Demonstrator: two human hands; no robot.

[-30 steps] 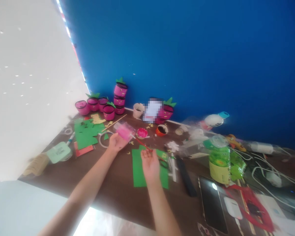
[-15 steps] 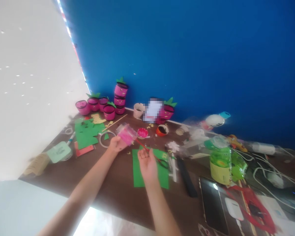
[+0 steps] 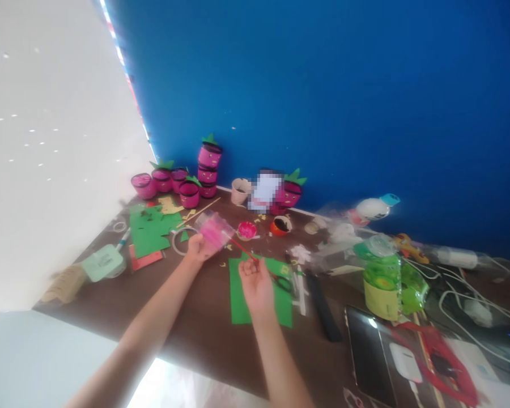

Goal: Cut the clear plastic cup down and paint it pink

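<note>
A clear plastic cup [image 3: 215, 231], partly coated in pink paint, lies tilted in my left hand [image 3: 198, 247], whose fingers are wrapped round it. My right hand [image 3: 256, 283] pinches a thin red paintbrush [image 3: 240, 246], its tip against the cup's side. Just beyond the brush stands a small dish of pink paint [image 3: 247, 230]. Under my right hand lies a green sheet [image 3: 242, 306], with dark-handled scissors [image 3: 283, 282] on it. To the left of the cup is a roll of tape [image 3: 179, 243], seen as a pale ring.
Several pink cups with green leaves [image 3: 189, 194] stand along the blue wall. An orange pot [image 3: 280, 225] and a pale cup [image 3: 239, 191] are at the back. On the right are a green bottle [image 3: 381, 283], a phone [image 3: 370, 354] and white cables [image 3: 454, 292].
My left hand has shifted slightly left and turned the cup a little. The brush still reaches the cup, and my right hand has barely moved.
</note>
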